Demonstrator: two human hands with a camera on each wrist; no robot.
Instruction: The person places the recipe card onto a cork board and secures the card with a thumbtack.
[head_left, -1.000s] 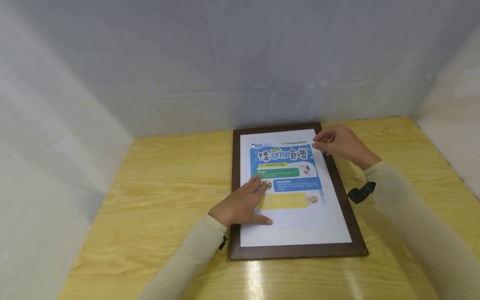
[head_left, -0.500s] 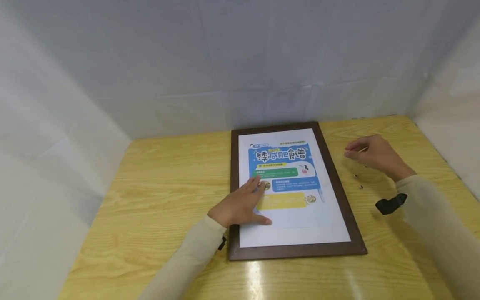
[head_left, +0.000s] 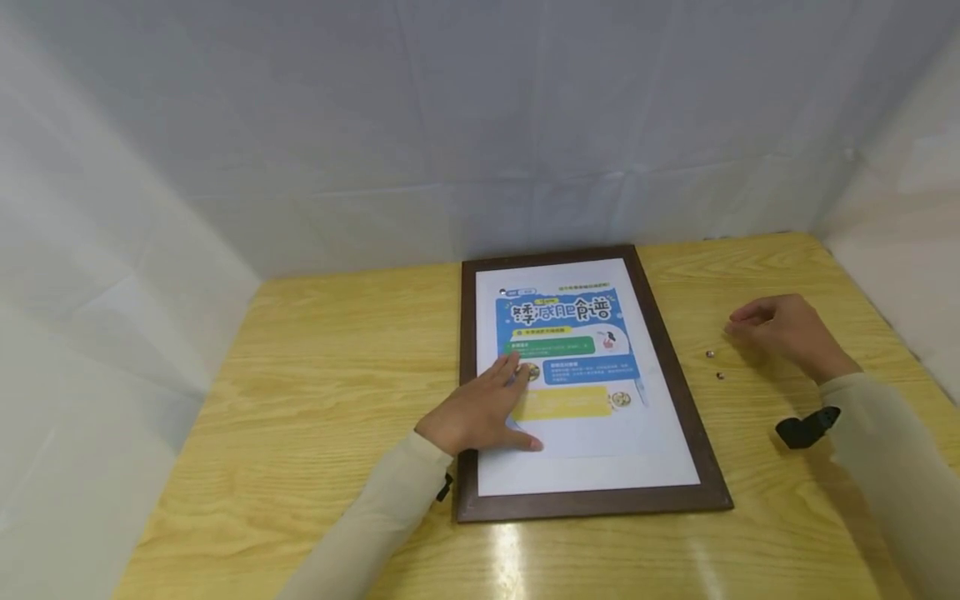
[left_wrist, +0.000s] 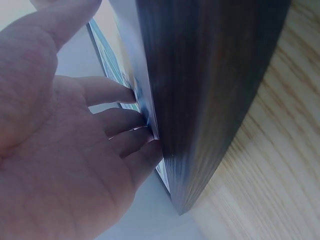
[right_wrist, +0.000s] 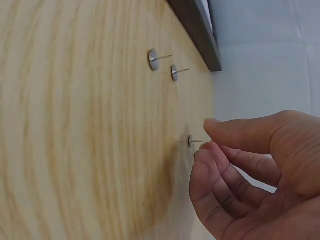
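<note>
The framed poster [head_left: 577,369] is touched at 8 o'clock by the outstretched left hand [head_left: 480,408]. At 3 o'clock, near the right hand [head_left: 792,333], fingertips parted, three tacks [right_wrist: 174,73] are shown by wrist view, two by head view.

Both arms [head_left: 378,508] were outstretched.
Left hand [head_left: 480,408]: thumb [head_left: 521,439] stood clear of fingers [head_left: 498,375]; right hand [head_left: 791,329]: thumb [right_wrist: 245,134] hung near bent fingertips [right_wrist: 201,177].

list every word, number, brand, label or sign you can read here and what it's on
"减肥食谱": big title on the sheet; the stylised lettering before it is unclear.
Green panel, lower blue panel, yellow panel: too small or blurred.
Strip under title, lines above it: too small.
Frame, tacks: none readable.
</note>
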